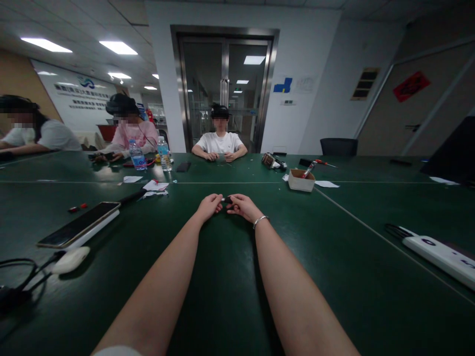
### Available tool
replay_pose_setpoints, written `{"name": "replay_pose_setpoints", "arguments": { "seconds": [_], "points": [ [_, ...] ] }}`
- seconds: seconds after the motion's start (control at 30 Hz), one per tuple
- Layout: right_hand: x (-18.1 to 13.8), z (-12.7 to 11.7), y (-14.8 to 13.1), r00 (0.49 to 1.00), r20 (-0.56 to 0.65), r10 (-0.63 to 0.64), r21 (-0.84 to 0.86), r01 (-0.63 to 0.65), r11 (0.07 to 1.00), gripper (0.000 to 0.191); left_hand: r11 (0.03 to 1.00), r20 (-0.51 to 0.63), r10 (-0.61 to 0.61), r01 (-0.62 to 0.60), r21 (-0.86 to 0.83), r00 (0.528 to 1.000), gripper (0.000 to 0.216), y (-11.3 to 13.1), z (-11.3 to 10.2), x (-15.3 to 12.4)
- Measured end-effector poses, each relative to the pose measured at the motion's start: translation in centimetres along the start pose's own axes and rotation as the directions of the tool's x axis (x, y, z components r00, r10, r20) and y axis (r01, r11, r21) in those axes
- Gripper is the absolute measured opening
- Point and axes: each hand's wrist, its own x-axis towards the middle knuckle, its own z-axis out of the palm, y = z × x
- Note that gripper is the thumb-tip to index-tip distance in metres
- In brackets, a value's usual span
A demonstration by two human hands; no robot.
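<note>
My left hand (210, 206) and my right hand (244, 207) meet just above the green table (226, 277), out at arm's length. Between their fingertips is a small black piece with a silvery end (225, 200), too small to name more exactly. The left thumb and fingers pinch its silvery side. On the dark side, my right thumb and index finger close around it, while the other right fingers curl below. A metal bangle circles the right wrist.
A phone (83, 223) on a white box and a white rounded device (71, 260) with cables lie left. Paper scraps (156, 185) and bottles (164, 154) stand beyond. A small open box (301, 181) and power strip (441, 252) are right. Several people sit around the table.
</note>
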Motion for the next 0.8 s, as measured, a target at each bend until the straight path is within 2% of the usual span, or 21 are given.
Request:
{"name": "replay_pose_setpoints", "arguments": {
  "seconds": [0.13, 0.27, 0.5, 0.8],
  "points": [
    [0.09, -0.05, 0.05, 1.000, 0.008, -0.004, -0.002, 0.004, 1.000, 0.005, 1.000, -0.028, 0.031, -0.031, -0.007, 0.999, 0.020, 0.49, -0.01, -0.24],
    [0.04, -0.07, -0.01, 1.000, 0.021, 0.002, -0.009, -0.001, 1.000, 0.004, 1.000, -0.018, -0.009, 0.009, -0.009, 1.000, 0.022, 0.47, -0.01, -0.13],
    [0.04, -0.25, -0.03, 0.999, 0.050, 0.006, -0.001, -0.006, 1.000, 0.005, 1.000, -0.026, 0.001, -0.001, -0.009, 1.000, 0.019, 0.42, 0.07, -0.03],
    [-0.09, -0.07, -0.13, 0.999, 0.031, 0.008, 0.015, -0.008, 1.000, 0.005, 1.000, -0.053, -0.022, 0.021, -0.012, 0.998, 0.020, 0.40, 0.17, 0.08]
  ]
}}
